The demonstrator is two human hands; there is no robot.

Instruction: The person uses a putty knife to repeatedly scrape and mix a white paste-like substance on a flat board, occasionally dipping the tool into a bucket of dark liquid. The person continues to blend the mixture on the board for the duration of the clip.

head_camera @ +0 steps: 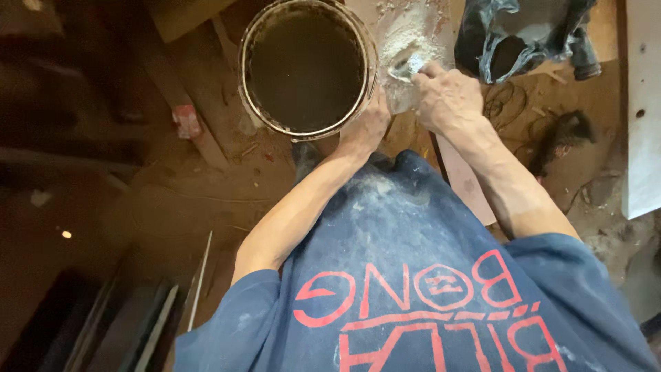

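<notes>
A round bucket (258,110) full of dark brown liquid stands on the floor in front of me. My left hand (365,127) rests against its near right rim. My right hand (446,96) is closed on a small clear plastic container (401,93) dusted with white powder, held just right of the bucket. White powder (406,31) lies heaped on a board beyond the container. What my left fingers grip is hidden behind the bucket's edge.
A crumpled dark plastic bag (509,34) lies at the upper right. A pale board (644,117) runs down the right edge. A small red object (186,120) sits left of the bucket, with wooden strips and dark tangled wire (561,131) on the dusty floor.
</notes>
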